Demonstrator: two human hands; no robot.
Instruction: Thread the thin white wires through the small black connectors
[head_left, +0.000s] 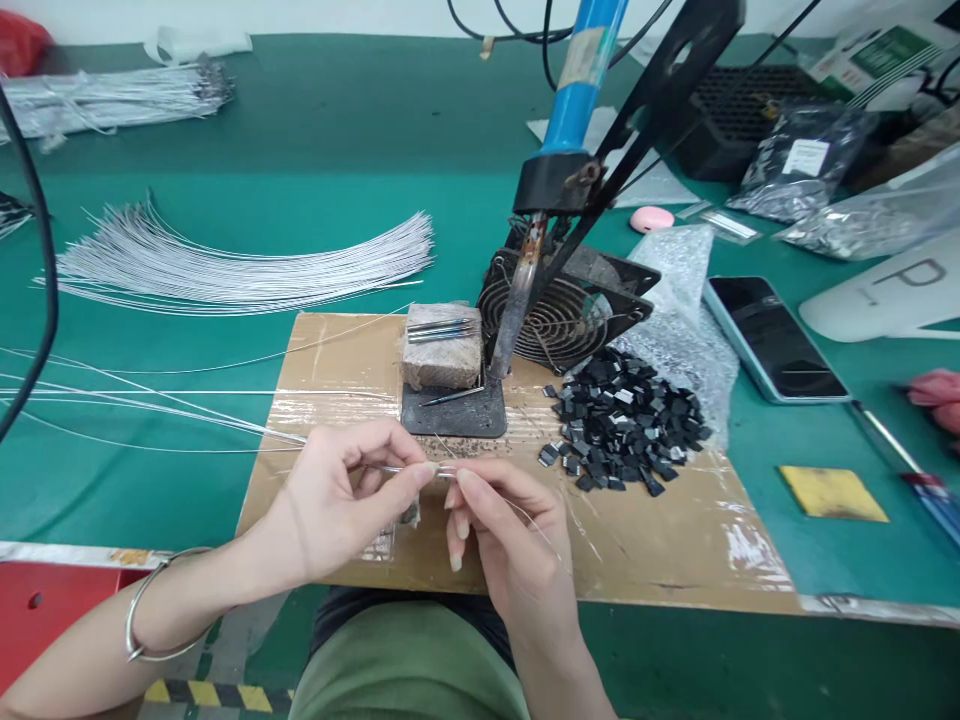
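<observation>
My left hand [341,500] is closed in a pinch around several thin white wires [281,434], which trail off to the left edge. Facing it, my right hand [514,530] pinches at the wire ends, its thumb and forefinger almost touching the left fingertips. A fine bare strand [534,522], which looks like solder wire, runs over the right hand. Exactly what lies between the right fingertips is too small to make out. Just beyond the hands, a soldering iron [519,295] in a stand points down beside a worn block [442,360] with thin metal pieces on top.
A brown cardboard sheet [637,560] covers the front of the green table. Small black connectors [630,420] lie piled right of a fan [562,310]. A bundle of white wires [247,265] lies at left. A phone [776,340] and yellow sponge [832,492] are at right.
</observation>
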